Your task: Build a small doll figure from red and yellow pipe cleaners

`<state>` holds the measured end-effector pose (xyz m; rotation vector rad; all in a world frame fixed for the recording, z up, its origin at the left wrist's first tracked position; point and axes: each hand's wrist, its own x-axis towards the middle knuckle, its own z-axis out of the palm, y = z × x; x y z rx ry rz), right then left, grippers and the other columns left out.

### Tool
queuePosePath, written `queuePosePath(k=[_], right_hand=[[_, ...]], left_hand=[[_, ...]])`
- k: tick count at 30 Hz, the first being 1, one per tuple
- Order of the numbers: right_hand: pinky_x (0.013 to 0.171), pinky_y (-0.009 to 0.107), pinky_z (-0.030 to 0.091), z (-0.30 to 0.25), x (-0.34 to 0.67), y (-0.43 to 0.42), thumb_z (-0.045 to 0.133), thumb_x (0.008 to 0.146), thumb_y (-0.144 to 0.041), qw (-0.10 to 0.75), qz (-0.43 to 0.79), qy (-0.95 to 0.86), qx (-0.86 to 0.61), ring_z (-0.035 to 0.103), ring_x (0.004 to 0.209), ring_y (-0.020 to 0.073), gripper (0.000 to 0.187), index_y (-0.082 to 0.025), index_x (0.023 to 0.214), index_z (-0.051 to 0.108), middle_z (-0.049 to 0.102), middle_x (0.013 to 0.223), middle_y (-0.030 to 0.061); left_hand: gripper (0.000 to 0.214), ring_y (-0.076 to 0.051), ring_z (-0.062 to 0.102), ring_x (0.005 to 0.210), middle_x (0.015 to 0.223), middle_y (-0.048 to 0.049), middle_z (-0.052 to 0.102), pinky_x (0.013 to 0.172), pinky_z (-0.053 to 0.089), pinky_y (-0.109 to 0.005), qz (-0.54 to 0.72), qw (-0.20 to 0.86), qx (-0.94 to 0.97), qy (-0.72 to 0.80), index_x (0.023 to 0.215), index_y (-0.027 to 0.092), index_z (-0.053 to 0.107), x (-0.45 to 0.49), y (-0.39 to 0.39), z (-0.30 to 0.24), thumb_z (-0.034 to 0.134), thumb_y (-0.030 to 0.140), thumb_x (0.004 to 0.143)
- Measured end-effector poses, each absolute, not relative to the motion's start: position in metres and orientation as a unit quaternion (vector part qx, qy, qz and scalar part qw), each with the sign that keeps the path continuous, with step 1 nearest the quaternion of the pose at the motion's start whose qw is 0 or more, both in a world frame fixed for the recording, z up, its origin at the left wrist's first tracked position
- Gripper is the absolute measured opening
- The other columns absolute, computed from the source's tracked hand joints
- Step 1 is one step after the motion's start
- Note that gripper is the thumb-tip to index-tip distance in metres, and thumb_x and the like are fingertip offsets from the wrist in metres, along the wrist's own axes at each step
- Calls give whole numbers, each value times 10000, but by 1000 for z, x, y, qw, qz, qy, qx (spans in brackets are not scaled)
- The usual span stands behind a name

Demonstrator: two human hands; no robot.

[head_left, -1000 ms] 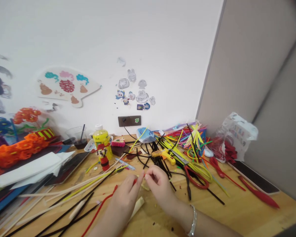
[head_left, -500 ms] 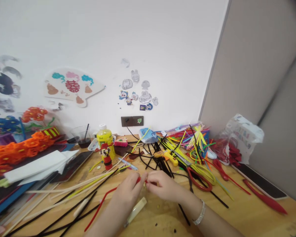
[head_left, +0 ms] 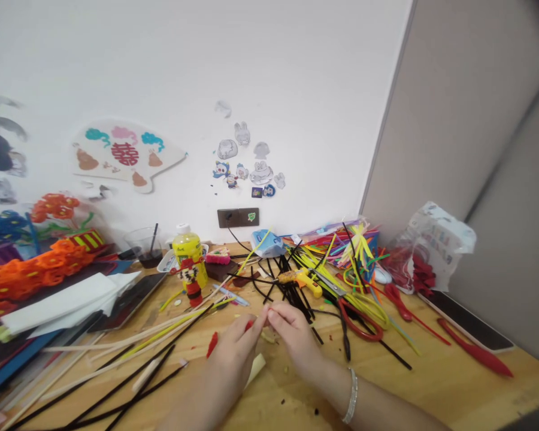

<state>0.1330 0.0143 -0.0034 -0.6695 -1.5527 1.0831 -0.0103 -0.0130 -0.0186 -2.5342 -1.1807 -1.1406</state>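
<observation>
So, the two hands meet low in the middle of the view, just above the wooden desk. The left hand pinches a small red piece between its fingers, and the piece is mostly hidden by them. The right hand, with a silver bangle on its wrist, curls in close, its fingertips touching the left hand's; whether they grip the red piece too, I cannot tell.

Just left of the hands lies a short red pipe cleaner scrap, and a pale hot glue stick lies under the gap between the wrists. Beyond the hands, black pipe cleaners sprawl around a yellow-and-orange hot glue gun, with red-handled scissors to the right. Long black and yellow pipe cleaners fan out across the left of the desk. Farther back, a red pipe-cleaner figure stands against a yellow bottle, and orange pipe-cleaner flowers are heaped at the far left.
</observation>
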Motion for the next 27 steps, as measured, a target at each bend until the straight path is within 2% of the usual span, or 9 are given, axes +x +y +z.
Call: queuePosePath(k=[6,11,14,18,23,27], right_hand=[[628,245,371,11,143,16,350,885,-326,486,370,-753,-245,465,663,131,324,-178,651,517,493,674,5],[654,234,370,22,156,24,409,865,-260,375,304,-848,-218,497,692,127,248,-177,673,541,526,695,0],[596,219,339,21,158,27,422,851,-229,333,276,-874,-224,473,619,112,281,-177,586,495,480,608,-24],[526,217,289,15,153,24,401,844,-215,400,270,-829,-282,407,531,96,336,-176,511,414,399,528,-41],[550,224,321,1,139,15,407,855,-319,508,330,-727,-324,432,579,108,314,-171,591,490,456,582,-22],[509,216,307,-8,131,12,370,874,-384,537,396,-672,-320,388,544,99,356,-176,595,447,395,565,-35]], left_hand=[[520,-128,542,763,843,-48,555,675,485,-244,-407,97,-836,-356,1300,239,356,-17,-14,2,358,25,826],[494,-115,522,720,819,-25,547,644,471,-230,-390,118,-847,-342,1291,241,365,-22,-13,2,350,42,839],[451,-126,523,713,816,-29,549,647,475,-254,-369,127,-848,-359,1279,212,380,-21,-13,-1,358,73,850],[442,-134,534,698,806,-41,542,616,485,-260,-373,141,-839,-371,1257,184,396,-18,-14,-3,349,50,839],[427,-133,561,690,809,-42,572,611,506,-244,-395,71,-837,-372,1220,221,429,-8,-22,1,373,59,829],[440,-138,574,728,845,-51,592,641,507,-250,-421,60,-823,-377,1227,231,438,-5,-26,1,381,65,823]])
